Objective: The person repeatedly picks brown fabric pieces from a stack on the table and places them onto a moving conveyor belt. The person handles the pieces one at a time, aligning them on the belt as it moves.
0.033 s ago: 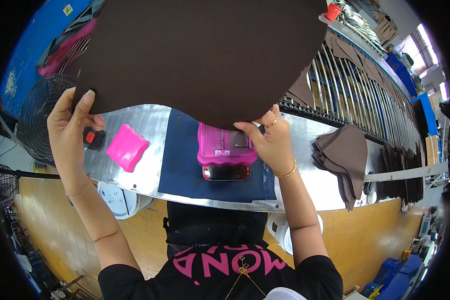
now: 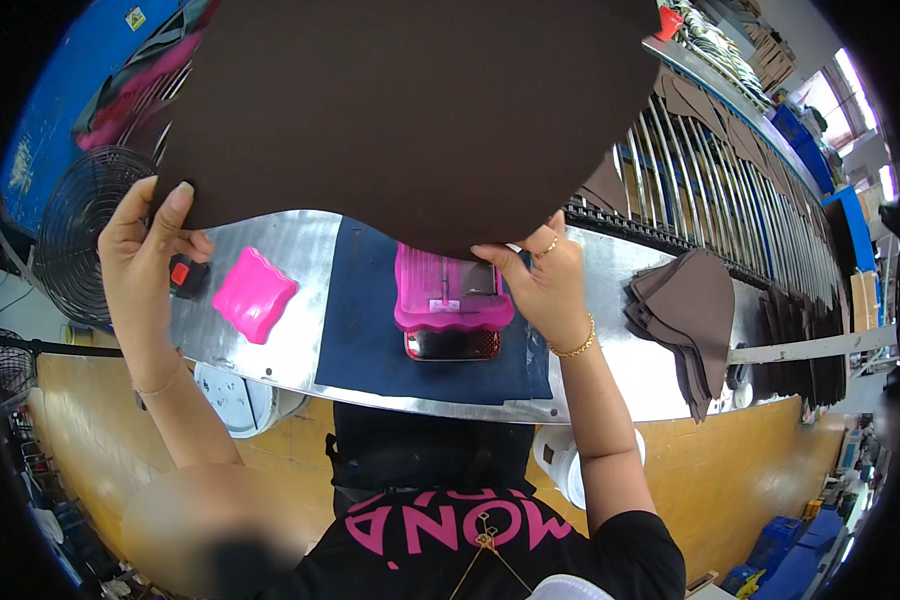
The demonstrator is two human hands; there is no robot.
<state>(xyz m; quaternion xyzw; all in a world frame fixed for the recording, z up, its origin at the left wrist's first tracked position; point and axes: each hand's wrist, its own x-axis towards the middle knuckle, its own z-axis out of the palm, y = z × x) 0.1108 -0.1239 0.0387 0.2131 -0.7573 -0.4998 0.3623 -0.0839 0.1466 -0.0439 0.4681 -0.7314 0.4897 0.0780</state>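
Note:
A large dark brown flat sheet [image 2: 410, 120] with a wavy near edge is held up in front of me. My left hand [image 2: 142, 238] pinches its near left corner between thumb and fingers. At the lower bulge of the edge, my right hand [image 2: 552, 275] grips the sheet, thumb on top and fingers partly hidden beneath. Below it, a translucent pink box [image 2: 455, 318] sits on a dark blue mat [image 2: 365, 340], partly covered by the sheet. A red and black glossy object [image 2: 453, 346] shows under the box's near side. Left of the mat lies a pink wavy-edged lid-like piece [image 2: 256, 296].
The metal table [image 2: 595, 345] carries a fanned stack of brown cut pieces [image 2: 698, 310] at right. Beyond it runs a rack of metal rods [image 2: 715, 180] bearing brown pieces. A black wire fan guard [image 2: 75, 245] stands at left. White buckets [image 2: 567, 468] sit below the table.
The brown sheet and my left hand have shifted very slightly to the right. My right hand keeps its grip almost in place.

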